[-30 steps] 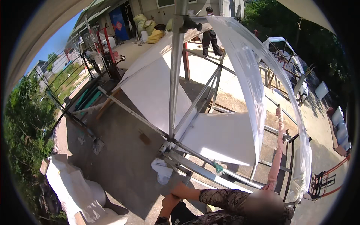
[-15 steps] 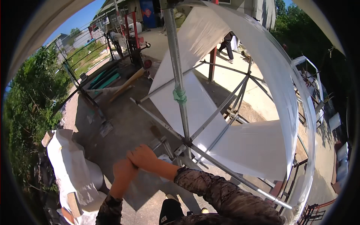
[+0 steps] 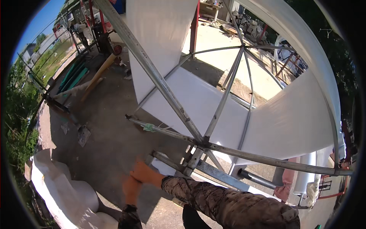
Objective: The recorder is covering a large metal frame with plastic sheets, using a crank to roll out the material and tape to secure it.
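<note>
Hands (image 3: 139,179) just below metal frame (image 3: 190,160).

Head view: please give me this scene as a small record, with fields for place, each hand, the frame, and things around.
place: outdoor concrete yard in bright sun, seen from above
left hand: bare, held close under the right hand, nothing visible in it
right hand: bare, beside the lower end of the frame; contact cannot be told
sleeves: camouflage pattern
frame: grey metal pole frame, poles meeting at a joint
covering: white sheet stretched over the frame's right side
around: white sacks at lower left; green pipes by the fence
</note>
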